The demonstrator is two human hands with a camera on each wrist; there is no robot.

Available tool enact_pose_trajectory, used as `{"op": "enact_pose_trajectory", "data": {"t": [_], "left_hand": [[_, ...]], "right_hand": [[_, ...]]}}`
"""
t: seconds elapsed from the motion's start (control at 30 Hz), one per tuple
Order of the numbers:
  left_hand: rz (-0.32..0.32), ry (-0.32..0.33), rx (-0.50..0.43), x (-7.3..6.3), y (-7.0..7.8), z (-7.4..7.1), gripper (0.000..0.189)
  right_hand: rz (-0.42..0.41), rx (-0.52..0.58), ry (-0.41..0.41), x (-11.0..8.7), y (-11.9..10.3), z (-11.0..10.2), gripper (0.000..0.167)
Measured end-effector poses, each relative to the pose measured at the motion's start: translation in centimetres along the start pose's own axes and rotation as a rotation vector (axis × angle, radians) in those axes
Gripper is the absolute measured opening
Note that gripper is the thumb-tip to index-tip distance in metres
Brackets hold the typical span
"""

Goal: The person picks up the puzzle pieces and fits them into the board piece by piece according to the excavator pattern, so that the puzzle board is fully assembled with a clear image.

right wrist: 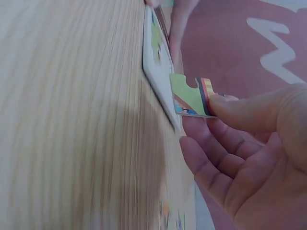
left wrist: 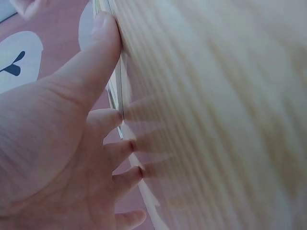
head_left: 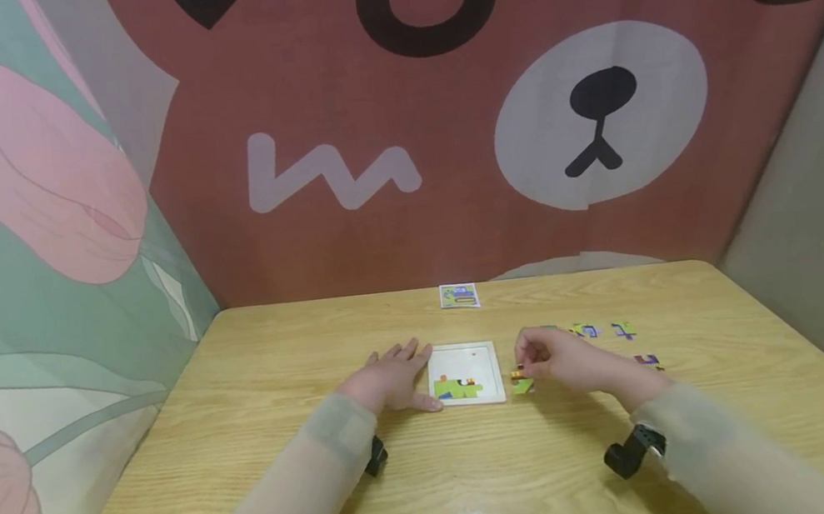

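A white puzzle tray (head_left: 461, 362) lies on the wood-grained desk (head_left: 422, 499), with a green strip of puzzle pieces (head_left: 459, 388) inside along its near edge, running from the left corner toward the right, and the pale base bare above it. At the tray's left side, the left hand (head_left: 392, 380) lies with its fingers spread and fairly straight, the thumb at the tray's near left corner and the index finger by the far left one. Just beside the tray's right edge, the right hand (head_left: 554, 353) pinches a single puzzle piece (right wrist: 191, 97) between thumb and fingers; the piece is mostly green, with dark, red and yellow bands along one side and a rounded notch in another, and whether it touches the tray I cannot tell. Farther right of the tray, beyond the right hand, loose puzzle pieces (head_left: 623, 329) are scattered, some partly hidden by that hand and forearm. Behind the tray, near the far edge of the desk, is a small picture card (head_left: 459, 296), and beyond that rises a reddish-brown printed backdrop (head_left: 351, 247)
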State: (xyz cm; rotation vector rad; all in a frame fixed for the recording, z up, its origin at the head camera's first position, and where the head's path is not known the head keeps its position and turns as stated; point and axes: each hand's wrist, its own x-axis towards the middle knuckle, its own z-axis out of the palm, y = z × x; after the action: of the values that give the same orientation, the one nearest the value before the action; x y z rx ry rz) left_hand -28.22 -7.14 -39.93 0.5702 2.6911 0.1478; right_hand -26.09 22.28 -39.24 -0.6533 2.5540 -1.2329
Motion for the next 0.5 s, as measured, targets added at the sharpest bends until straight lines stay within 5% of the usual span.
{"op": "enact_pose_trajectory", "data": {"t": [0.23,0.5], "left_hand": [[0.007,0.013,-0.022,-0.1,0.0,0.1,0.101],[0.008,0.022,-0.023,0.0,-0.1,0.1,0.101]], "right_hand": [[0.042,0.079,0.038,3.0,-0.7,2.3,0.009],[0.082,0.109,0.034,4.1,-0.5,3.5,0.01]]}}
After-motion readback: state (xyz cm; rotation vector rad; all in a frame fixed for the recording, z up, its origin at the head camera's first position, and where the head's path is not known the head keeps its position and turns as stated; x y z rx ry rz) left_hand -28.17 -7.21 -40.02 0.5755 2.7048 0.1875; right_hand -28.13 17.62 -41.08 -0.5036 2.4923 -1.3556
